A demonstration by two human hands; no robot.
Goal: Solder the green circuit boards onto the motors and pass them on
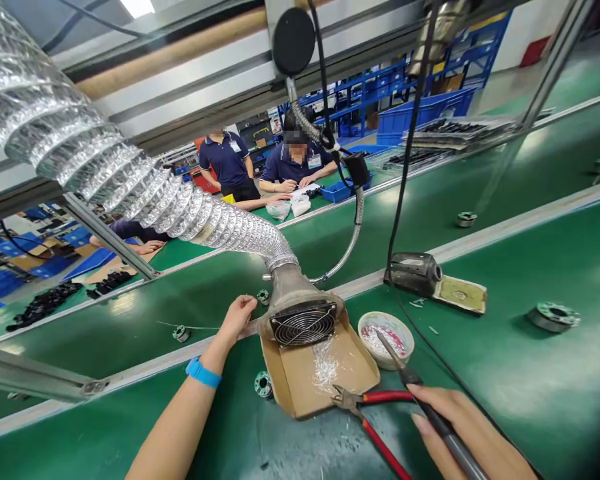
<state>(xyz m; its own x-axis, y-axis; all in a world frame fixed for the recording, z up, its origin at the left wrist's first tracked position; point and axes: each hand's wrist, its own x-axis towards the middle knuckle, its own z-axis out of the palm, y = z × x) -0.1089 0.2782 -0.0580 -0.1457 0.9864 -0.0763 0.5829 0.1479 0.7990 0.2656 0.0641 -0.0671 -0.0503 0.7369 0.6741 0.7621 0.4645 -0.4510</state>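
My right hand [460, 427] grips a soldering iron [430, 413], its tip over a round tub [387, 360] of whitish and reddish bits. My left hand [237, 320], with a blue wristband, reaches over the metal rail with its fingers pinched together. A thin silvery wire [195, 327] trails left from it; the fingers partly hide the hold. Just past the fingertips sits a small motor stator [263, 297]. Another stator [263, 385] stands left of the cardboard tray [300, 393], which holds silvery wire clippings. Red-handled cutters [350, 400] lie open against the tray's front edge.
A fume extractor with a grille [304, 324] stands at the tray's back, joined to a foil duct [180, 207]. A soldering iron stand [415, 273] with a sponge and a larger stator [553, 317] are on the right. A black cable [405, 167] hangs down. Co-workers are across the line.
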